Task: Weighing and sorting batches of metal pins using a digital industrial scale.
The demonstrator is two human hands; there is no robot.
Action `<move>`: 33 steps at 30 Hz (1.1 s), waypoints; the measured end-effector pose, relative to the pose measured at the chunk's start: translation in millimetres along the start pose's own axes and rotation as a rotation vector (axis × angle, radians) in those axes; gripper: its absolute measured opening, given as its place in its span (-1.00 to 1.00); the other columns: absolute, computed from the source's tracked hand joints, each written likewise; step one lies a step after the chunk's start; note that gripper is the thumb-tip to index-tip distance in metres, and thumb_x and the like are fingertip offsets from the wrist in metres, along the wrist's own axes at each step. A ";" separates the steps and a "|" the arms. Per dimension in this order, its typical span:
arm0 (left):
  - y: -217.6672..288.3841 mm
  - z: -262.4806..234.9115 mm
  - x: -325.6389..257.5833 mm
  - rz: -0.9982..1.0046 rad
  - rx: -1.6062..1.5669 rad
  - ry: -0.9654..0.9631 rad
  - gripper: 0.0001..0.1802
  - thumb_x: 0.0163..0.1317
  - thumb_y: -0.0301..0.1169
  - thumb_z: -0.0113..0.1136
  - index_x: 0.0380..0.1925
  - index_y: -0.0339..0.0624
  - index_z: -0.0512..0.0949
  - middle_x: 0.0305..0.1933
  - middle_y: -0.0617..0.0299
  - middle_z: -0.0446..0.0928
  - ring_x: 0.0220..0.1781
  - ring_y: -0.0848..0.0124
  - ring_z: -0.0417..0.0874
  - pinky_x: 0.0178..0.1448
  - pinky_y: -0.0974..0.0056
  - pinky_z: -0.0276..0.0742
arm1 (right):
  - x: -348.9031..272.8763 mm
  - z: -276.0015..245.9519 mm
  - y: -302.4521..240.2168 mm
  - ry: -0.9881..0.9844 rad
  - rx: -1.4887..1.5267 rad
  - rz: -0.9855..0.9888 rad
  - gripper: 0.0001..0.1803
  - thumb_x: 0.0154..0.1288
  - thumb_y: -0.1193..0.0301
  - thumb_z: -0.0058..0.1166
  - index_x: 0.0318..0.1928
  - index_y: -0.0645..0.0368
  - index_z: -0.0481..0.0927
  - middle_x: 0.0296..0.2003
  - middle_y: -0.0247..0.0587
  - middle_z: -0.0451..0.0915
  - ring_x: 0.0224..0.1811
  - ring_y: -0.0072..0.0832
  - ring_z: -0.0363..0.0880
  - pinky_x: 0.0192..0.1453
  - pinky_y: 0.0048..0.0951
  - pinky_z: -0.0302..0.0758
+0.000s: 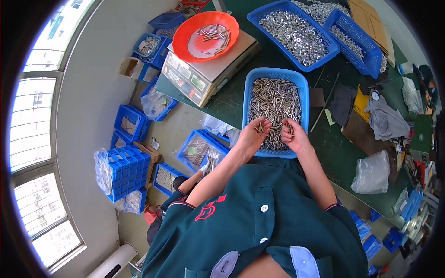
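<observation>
A blue plastic basket point(304, 83) full of small metal pins point(274, 98) stands at the table's near edge, right in front of me. Over its near left part my left hand point(252, 136) is cupped, with a few metal pins lying across the fingers. Opposite it, above the near right part, my right hand point(296, 136) has its fingers curled around some pins. A small gap separates the two hands. To the left, an orange-red bowl point(182, 37) with some loose pins rests on a digital scale point(204, 85).
Blue baskets of metal nuts point(296, 39) and small parts point(347, 41) stand at the far right. Grey cloths point(387, 118) and a clear plastic bag point(372, 173) lie on the green table's right side. Blue crates point(130, 167) are stacked on the floor left, near another person's arm point(190, 182).
</observation>
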State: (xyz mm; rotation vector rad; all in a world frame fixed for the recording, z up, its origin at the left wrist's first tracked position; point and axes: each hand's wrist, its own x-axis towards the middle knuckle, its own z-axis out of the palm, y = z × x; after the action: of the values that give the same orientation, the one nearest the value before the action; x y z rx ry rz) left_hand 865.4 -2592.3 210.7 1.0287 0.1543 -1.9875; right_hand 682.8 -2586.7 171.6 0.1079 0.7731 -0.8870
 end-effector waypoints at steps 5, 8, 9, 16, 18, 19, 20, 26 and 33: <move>1.2 2.9 -1.6 0.001 -0.004 -0.052 -0.78 0.32 -0.40 -0.20 -0.12 -0.27 0.34 -0.20 0.11 0.45 -0.11 0.33 0.49 0.03 0.32 0.42 | -2.8 6.7 -0.1 0.035 -0.020 0.022 -0.79 0.32 0.30 -0.20 -0.28 0.15 0.45 -0.69 -0.43 0.26 -0.76 -0.67 0.12 -0.70 -0.63 0.08; -1.6 0.0 1.4 -0.011 0.086 -0.080 -0.79 0.34 -0.38 -0.24 -0.17 -0.25 0.36 -0.28 0.18 0.49 -0.25 0.41 0.53 -0.10 0.35 0.48 | -2.3 5.0 1.0 0.007 -0.040 0.030 -0.77 0.33 0.27 -0.18 -0.28 0.14 0.45 -0.68 -0.43 0.25 -0.75 -0.67 0.14 -0.69 -0.64 0.10; -2.1 1.3 1.2 -0.016 0.109 -0.079 -0.78 0.35 -0.39 -0.25 -0.17 -0.24 0.36 -0.31 0.20 0.50 -0.29 0.44 0.53 -0.14 0.36 0.49 | -2.9 4.8 1.4 0.012 -0.048 0.030 -0.77 0.32 0.27 -0.18 -0.28 0.14 0.45 -0.68 -0.43 0.25 -0.74 -0.67 0.15 -0.69 -0.64 0.11; -7.4 0.7 -3.7 -0.023 0.165 -0.186 -0.78 0.37 -0.34 -0.25 -0.21 -0.22 0.37 -0.54 0.35 0.33 -0.56 0.55 0.26 -0.44 0.46 0.24 | -1.7 1.4 4.2 0.065 -0.106 0.067 -0.79 0.30 0.26 -0.14 -0.31 0.12 0.45 -0.68 -0.44 0.24 -0.74 -0.65 0.15 -0.71 -0.64 0.10; -6.4 0.5 -2.9 -0.044 0.163 -0.158 -0.80 0.36 -0.35 -0.24 -0.26 -0.20 0.37 -0.58 0.38 0.25 -0.57 0.55 0.17 -0.45 0.43 0.17 | -0.2 2.0 5.2 0.101 -0.122 0.086 -0.80 0.30 0.26 -0.14 -0.32 0.11 0.45 -0.68 -0.45 0.24 -0.75 -0.65 0.14 -0.72 -0.63 0.10; -5.9 -0.2 -1.9 -0.036 0.178 -0.152 -0.82 0.36 -0.36 -0.23 -0.26 -0.20 0.37 -0.58 0.38 0.24 -0.57 0.55 0.16 -0.44 0.43 0.18 | 1.0 2.9 5.6 0.110 -0.134 0.092 -0.80 0.30 0.27 -0.15 -0.32 0.10 0.45 -0.69 -0.45 0.23 -0.76 -0.65 0.13 -0.72 -0.63 0.09; -4.6 -1.5 -0.9 -0.022 0.200 -0.148 -0.83 0.33 -0.38 -0.21 -0.26 -0.19 0.38 -0.56 0.37 0.27 -0.56 0.55 0.20 -0.44 0.42 0.19 | 2.3 3.9 6.1 0.142 -0.159 0.095 -0.81 0.30 0.27 -0.15 -0.33 0.10 0.45 -0.70 -0.46 0.22 -0.77 -0.65 0.11 -0.72 -0.64 0.09; 19.6 13.0 -3.0 0.124 0.063 -0.082 -0.81 0.23 -0.39 -0.17 -0.32 -0.23 0.44 -0.50 0.31 0.38 -0.51 0.51 0.34 -0.38 0.39 0.31 | 5.1 11.3 4.7 0.167 -0.146 0.113 -0.81 0.30 0.30 -0.15 -0.34 0.11 0.46 -0.71 -0.47 0.15 -0.77 -0.66 0.09 -0.72 -0.63 0.07; 157.4 76.1 9.7 0.754 -0.043 -0.156 -0.73 0.30 -0.33 -0.18 -0.19 -0.35 0.35 -0.27 0.05 0.48 -0.23 0.29 0.52 -0.10 0.30 0.43 | 11.2 3.5 7.9 0.101 -0.061 0.108 -0.78 0.31 0.29 -0.15 -0.35 0.16 0.46 -0.71 -0.46 0.14 -0.75 -0.66 0.09 -0.71 -0.63 0.06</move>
State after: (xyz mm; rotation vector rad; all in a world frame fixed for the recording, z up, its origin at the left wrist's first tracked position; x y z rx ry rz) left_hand 933.7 -2730.1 294.2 0.7451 -0.2460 -1.3544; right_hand 694.8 -2590.3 165.2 0.1407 0.8796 -0.7590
